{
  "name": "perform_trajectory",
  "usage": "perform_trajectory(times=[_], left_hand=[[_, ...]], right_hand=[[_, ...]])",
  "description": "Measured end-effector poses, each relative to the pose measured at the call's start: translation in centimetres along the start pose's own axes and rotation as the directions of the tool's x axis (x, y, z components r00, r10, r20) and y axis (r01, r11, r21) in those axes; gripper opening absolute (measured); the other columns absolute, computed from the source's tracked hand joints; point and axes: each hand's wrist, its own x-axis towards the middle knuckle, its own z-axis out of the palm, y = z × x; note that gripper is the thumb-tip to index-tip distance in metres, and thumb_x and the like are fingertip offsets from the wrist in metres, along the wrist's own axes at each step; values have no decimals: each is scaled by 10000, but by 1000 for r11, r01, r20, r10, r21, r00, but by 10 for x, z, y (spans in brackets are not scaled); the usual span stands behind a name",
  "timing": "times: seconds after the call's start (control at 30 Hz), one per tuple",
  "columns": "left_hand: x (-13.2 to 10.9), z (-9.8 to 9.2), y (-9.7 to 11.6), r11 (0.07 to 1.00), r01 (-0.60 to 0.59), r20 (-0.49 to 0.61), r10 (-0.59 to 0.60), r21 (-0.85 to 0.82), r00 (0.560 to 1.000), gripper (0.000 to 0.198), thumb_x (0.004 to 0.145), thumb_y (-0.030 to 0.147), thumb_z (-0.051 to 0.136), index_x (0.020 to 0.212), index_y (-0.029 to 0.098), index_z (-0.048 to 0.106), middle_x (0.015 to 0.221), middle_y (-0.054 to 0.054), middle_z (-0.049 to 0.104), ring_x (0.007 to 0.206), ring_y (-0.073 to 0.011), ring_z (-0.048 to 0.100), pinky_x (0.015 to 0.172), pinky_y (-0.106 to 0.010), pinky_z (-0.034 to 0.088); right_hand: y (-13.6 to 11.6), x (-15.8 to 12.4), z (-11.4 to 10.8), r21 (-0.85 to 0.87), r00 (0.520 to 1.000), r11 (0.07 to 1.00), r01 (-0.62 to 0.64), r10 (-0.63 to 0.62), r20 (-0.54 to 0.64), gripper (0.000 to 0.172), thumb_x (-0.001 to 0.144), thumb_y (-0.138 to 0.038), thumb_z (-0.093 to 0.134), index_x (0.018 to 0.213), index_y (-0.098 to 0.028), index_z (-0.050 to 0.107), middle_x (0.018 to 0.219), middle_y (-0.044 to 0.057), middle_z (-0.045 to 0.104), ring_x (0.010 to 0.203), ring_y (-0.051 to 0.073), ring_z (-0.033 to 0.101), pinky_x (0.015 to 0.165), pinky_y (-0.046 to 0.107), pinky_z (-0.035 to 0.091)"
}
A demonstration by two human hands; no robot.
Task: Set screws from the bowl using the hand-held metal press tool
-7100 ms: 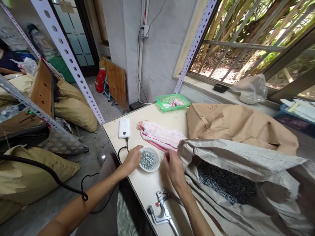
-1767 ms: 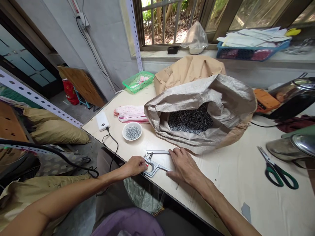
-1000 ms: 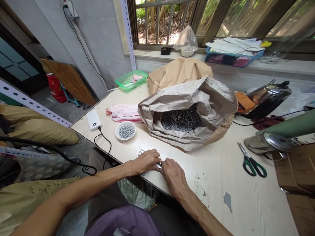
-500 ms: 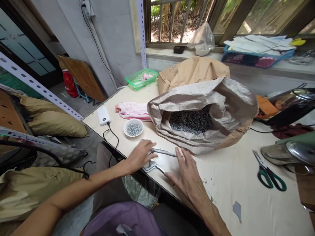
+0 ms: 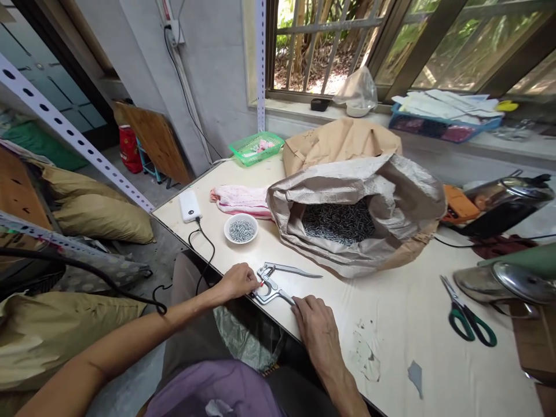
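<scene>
A metal plier-like hand tool (image 5: 278,278) lies near the table's front edge, its two handles spread apart and pointing right. My left hand (image 5: 238,282) is closed at the tool's jaw end, fingers pinched beside its small red part. My right hand (image 5: 313,321) is closed over the end of the nearer handle at the table edge. A small white bowl of metal pieces (image 5: 241,228) sits just behind the tool. A large grey sack (image 5: 391,185), open toward me, is full of the same small metal pieces.
Green-handled scissors (image 5: 467,317) lie to the right. A white power bank (image 5: 190,205) with a black cable, a pink cloth (image 5: 241,199), a green basket (image 5: 256,147), a brown paper bag (image 5: 343,139) and a metal kettle (image 5: 504,200) stand on the table (image 5: 434,359).
Half a second ago both hands lay open and flat by the tool. Now my left hand pinches at its jaw end and my right hand has drawn back and closed on the near handle.
</scene>
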Motion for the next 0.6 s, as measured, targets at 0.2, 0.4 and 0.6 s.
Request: perform_trajectory(times=[0.2, 0.4, 0.6], left_hand=[[-47, -11, -12, 929, -369, -261, 357, 3, 897, 217, 874, 306, 537, 770, 162, 661, 758, -30, 607, 747, -146, 548, 680, -246, 427], [-70, 34, -55, 735, -498, -170, 624, 461, 763, 242, 932, 247, 449, 795, 172, 635, 684, -30, 582, 674, -156, 500, 588, -272, 375], [-54, 38, -58, 734, -467, -153, 601, 492, 784, 228, 937, 211, 419, 836, 185, 621, 741, -32, 570, 726, -153, 513, 598, -254, 412]], right_hand=[[1, 3, 4, -2, 1000, 1000, -17, 17, 20, 237, 936, -245, 362, 880, -188, 585, 756, 29, 521, 699, 149, 456, 645, 279, 328], [2, -1, 8, 11, 996, 1000, 19, -18, -91, 230, 940, -282, 344, 905, -203, 558, 762, 38, 524, 692, 159, 467, 647, 297, 352], [12, 1, 19, -16, 974, 997, 71, -73, -215, 201, 934, -280, 354, 866, -220, 534, 732, 26, 524, 651, 162, 483, 614, 304, 365]])
